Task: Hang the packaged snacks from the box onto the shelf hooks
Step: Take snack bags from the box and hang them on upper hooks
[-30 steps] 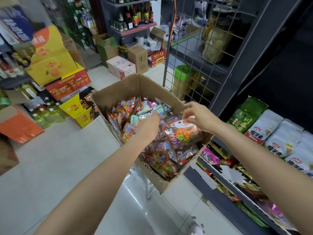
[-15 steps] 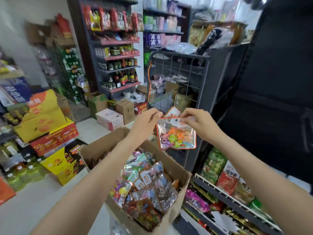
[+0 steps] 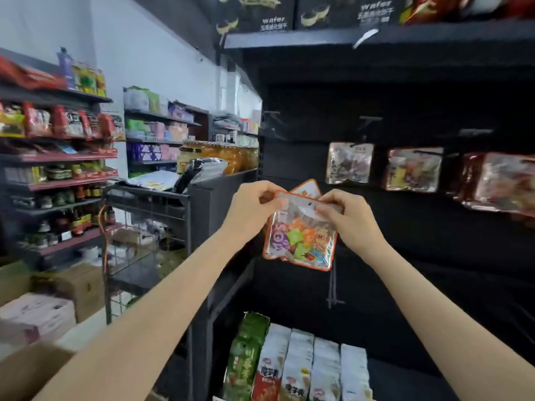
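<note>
1. Nearest, two bare forearms reach up and forward from the bottom corners of the view, meeting at chest height in front of a dark shelving unit.
2. At the lower left edge, a blurred corner of the cardboard box [image 3: 26, 369] shows, low and beside the left arm; its contents are out of view.
3. The left hand [image 3: 254, 211] pinches the top left edge of a snack packet [image 3: 301, 235], thumb and fingers curled over the header strip.
4. The right hand [image 3: 346, 219] pinches the top right of the same strip. Held from both sides, the header stays flat and taut, probably so its small hang hole can be lined up with a hook.
5. The packet is clear plastic with an orange border and small coloured sweets inside. It hangs upright in the air, touching nothing but the hands. A second orange-edged packet [image 3: 308, 188] peeks out behind it.
6. Below, upright bags of green and white snacks [image 3: 298, 366] stand in a row on a lower shelf.
7. Farther back, the black back panel carries hooks. Three hold hung packets [image 3: 350, 163], to the right and above the hands.
8. An empty hook [image 3: 270, 114] juts out higher up on the left, seemingly the likely target; blur makes this uncertain.
</note>
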